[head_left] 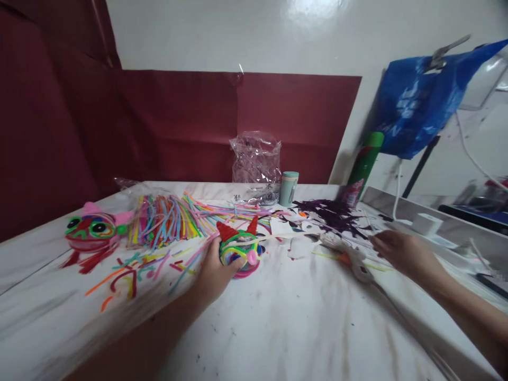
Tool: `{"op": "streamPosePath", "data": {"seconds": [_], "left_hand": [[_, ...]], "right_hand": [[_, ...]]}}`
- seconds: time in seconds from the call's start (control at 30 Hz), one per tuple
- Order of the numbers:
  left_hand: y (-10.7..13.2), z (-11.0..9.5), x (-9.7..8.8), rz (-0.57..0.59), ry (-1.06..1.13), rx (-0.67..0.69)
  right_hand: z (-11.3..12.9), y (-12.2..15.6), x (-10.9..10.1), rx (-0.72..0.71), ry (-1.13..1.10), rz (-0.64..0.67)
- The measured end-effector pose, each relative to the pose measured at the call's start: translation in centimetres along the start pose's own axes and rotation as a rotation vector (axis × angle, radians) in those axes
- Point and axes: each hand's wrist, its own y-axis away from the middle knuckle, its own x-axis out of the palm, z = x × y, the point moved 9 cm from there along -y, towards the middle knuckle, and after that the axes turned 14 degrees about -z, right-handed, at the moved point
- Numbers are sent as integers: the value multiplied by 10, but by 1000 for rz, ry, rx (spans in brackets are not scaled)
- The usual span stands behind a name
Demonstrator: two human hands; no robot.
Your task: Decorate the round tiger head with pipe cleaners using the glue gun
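Note:
My left hand (pixel 212 272) is closed around a small round pipe-cleaner figure (pixel 238 247) with two red ears, green and yellow coils and a pink nose, resting on the white marbled table (pixel 286 328). My right hand (pixel 399 250) hovers low at the right, its fingers pointing left and blurred. It is just right of a white glue gun (pixel 355 263) with an orange tip that lies on the table. Whether this hand holds anything is unclear.
A red and green pipe-cleaner animal (pixel 93 233) sits at the left beside a pile of coloured pipe cleaners (pixel 170 217) and loose cut pieces (pixel 127 272). Behind are a clear plastic bag (pixel 256 166), a teal cup (pixel 288 188), purple scraps (pixel 333 211), a green can (pixel 364 164) and a blue bag (pixel 420 100).

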Motion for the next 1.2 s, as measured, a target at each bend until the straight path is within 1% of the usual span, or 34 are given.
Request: {"op": "streamPosePath", "data": {"seconds": [0.03, 0.07, 0.1, 0.13, 0.2, 0.23, 0.27, 0.3, 0.33, 0.4, 0.43, 0.5, 0.63, 0.73, 0.83, 0.93, 1.2], "left_hand": [[1, -1, 2, 24, -27, 8], [2, -1, 4, 39, -56, 16], [3, -2, 5, 47, -78, 23], [4, -2, 5, 57, -92, 29], [5, -3, 7, 75, -84, 51], [5, -4, 7, 87, -70, 64], [5, -4, 6, 89, -57, 71], [5, -4, 5, 87, -49, 74], [4, -3, 4, 81, -48, 70], [3, 0, 3, 87, -51, 49], [3, 1, 3, 99, -48, 44], [3, 1, 5, 130, -33, 53], [2, 4, 4, 110, -26, 58], [4, 6, 5, 127, -29, 49], [6, 3, 8, 156, -44, 60], [7, -3, 10, 168, -98, 110], [9, -6, 11, 161, -128, 143]], "right_hand": [[21, 6, -3, -76, 15, -47], [45, 15, -1, -150, 13, -54], [68, 27, 5, -206, -9, -40], [94, 40, 14, -293, -57, -12], [160, 81, 35, -668, -235, 95], [184, 100, 44, -809, -289, 133], [201, 116, 55, -904, -302, 168], [213, 128, 67, -959, -291, 211], [219, 135, 78, -980, -279, 245], [224, 142, 97, -969, -264, 315], [224, 143, 103, -960, -268, 339], [223, 145, 108, -964, -296, 368], [222, 150, 106, -1010, -356, 375], [220, 153, 105, -1057, -359, 354], [219, 156, 104, -1142, -330, 310], [217, 160, 102, -1213, -295, 280], [217, 161, 101, -1206, -297, 336]]}}
